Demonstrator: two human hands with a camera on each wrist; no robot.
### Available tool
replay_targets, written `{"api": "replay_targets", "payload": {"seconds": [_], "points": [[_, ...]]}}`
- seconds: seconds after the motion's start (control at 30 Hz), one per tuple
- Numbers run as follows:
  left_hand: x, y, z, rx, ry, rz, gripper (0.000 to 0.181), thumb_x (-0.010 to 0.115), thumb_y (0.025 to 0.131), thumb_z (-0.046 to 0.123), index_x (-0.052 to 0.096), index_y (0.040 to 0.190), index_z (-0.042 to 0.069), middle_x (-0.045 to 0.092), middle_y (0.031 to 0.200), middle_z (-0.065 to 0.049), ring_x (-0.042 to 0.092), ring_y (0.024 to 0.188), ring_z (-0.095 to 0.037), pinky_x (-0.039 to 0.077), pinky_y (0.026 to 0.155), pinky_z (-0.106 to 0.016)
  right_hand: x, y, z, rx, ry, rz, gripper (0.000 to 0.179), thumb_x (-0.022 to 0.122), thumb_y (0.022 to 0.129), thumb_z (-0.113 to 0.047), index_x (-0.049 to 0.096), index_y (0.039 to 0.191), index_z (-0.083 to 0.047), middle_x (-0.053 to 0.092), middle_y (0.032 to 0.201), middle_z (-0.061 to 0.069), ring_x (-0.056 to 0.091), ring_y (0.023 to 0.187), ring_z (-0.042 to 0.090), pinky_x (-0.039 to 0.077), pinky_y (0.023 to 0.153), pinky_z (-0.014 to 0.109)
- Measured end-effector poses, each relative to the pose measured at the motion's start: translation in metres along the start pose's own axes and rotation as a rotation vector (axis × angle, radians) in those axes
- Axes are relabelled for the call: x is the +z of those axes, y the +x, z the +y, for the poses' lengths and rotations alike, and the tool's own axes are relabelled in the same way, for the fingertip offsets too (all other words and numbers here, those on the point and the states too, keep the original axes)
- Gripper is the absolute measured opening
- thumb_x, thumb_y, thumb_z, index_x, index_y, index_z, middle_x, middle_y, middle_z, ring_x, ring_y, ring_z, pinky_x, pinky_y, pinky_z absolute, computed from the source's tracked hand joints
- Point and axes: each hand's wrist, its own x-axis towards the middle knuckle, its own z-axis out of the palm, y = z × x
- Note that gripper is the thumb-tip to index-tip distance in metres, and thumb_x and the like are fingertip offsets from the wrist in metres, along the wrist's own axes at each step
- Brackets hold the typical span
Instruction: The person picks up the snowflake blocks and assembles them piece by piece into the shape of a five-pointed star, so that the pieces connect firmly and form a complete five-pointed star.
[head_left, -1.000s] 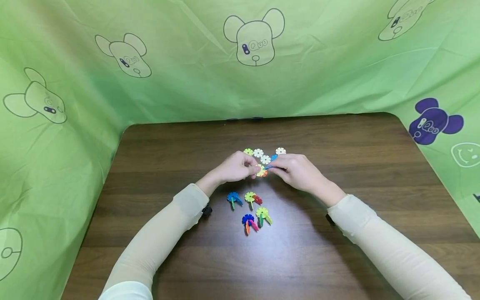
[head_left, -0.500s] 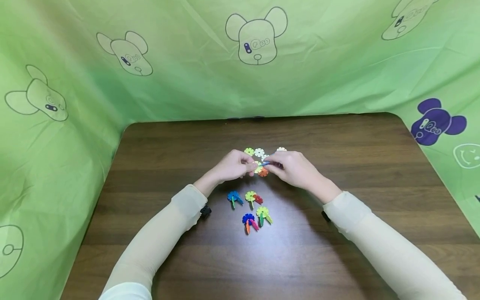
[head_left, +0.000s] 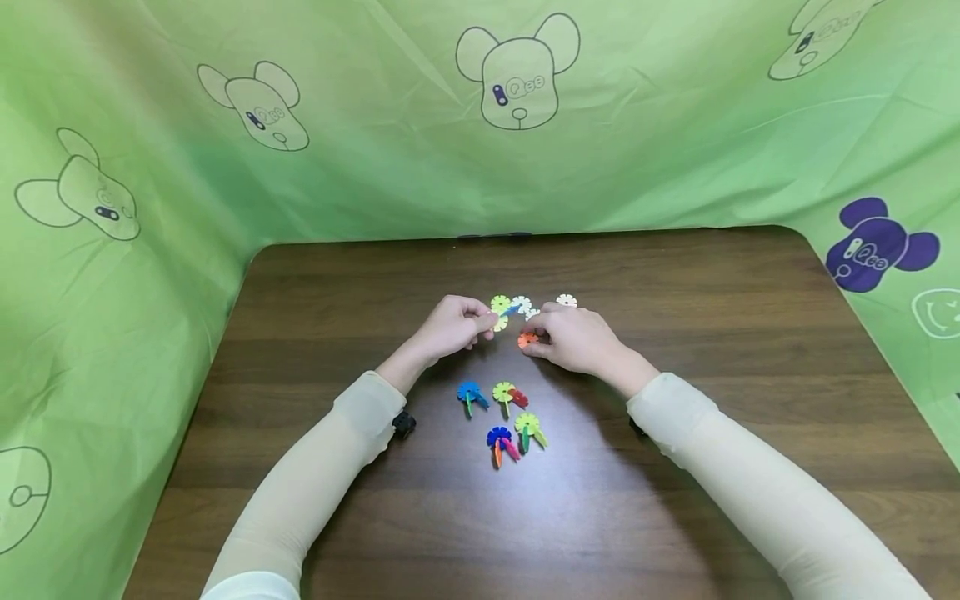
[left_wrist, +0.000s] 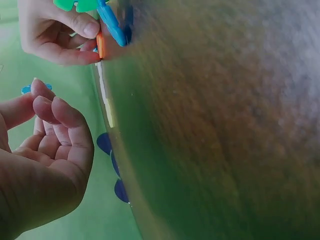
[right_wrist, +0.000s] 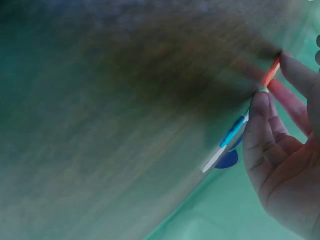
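Observation:
In the head view my left hand pinches a pale yellow notched snowflake disc with a thin blue disc slotted into it on edge. Part of the yellow disc is hidden by the fingertips. Just right of it, my right hand has thumb and fingers at the edges of an orange snowflake disc. The right wrist view shows this orange disc low over the table between the thumb and fingers. In the left wrist view a bit of blue disc shows behind the left fingertips.
Behind the hands lie a yellow-green disc and white discs. Nearer me stand several joined sets: one blue, one yellow with red, one yellow with green, one dark blue with orange and pink. Green cloth surrounds the table.
My right hand has let go of the blue disc and taken the orange one. The left hand has drawn a little left and away from me with the joined yellow and blue discs.

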Motion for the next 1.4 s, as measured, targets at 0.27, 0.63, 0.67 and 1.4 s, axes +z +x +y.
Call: {"api": "replay_targets", "payload": {"seconds": [0.27, 0.63, 0.67, 1.4], "points": [[0.005, 0.000, 0.002, 0.001, -0.007, -0.023, 0.022, 0.065, 0.104, 0.017, 0.073, 0.094, -0.001, 0.068, 0.076, -0.004, 0.052, 0.061, -0.012, 0.047, 0.058, -0.029, 0.001, -0.003, 0.003, 0.017, 0.076, -0.016, 0.023, 0.078, 0.095, -0.028, 0.068, 0.106, -0.010, 0.064, 0.094, 0.001, 0.063, 0.081, 0.020, 0.054, 0.075, 0.045], [0.009, 0.000, 0.006, -0.015, 0.020, -0.055, 0.024, 0.066, 0.104, 0.023, 0.073, 0.089, 0.005, 0.072, 0.083, -0.011, 0.051, 0.060, -0.013, 0.048, 0.059, -0.030, 0.000, -0.021, 0.009, -0.083, 0.195, 0.216, 0.010, 0.080, 0.094, -0.018, 0.074, 0.096, -0.011, 0.065, 0.080, -0.004, 0.059, 0.070, 0.012, 0.052, 0.067, 0.036], [0.010, 0.000, 0.006, -0.016, 0.017, -0.057, 0.025, 0.066, 0.104, 0.022, 0.073, 0.089, 0.004, 0.072, 0.084, -0.011, 0.051, 0.060, -0.013, 0.049, 0.060, -0.030, 0.000, -0.022, 0.009, -0.100, 0.201, 0.247, 0.009, 0.080, 0.093, -0.018, 0.074, 0.095, -0.012, 0.065, 0.079, -0.005, 0.058, 0.069, 0.011, 0.051, 0.066, 0.035], [0.019, -0.002, 0.013, -0.003, -0.015, -0.093, 0.028, 0.064, 0.104, 0.020, 0.074, 0.098, -0.005, 0.073, 0.082, -0.009, 0.053, 0.060, -0.011, 0.047, 0.062, -0.031, -0.005, -0.033, 0.001, -0.211, 0.177, 0.408, 0.008, 0.082, 0.089, -0.007, 0.077, 0.095, -0.009, 0.067, 0.075, -0.003, 0.053, 0.061, 0.008, 0.051, 0.059, 0.033]]}}
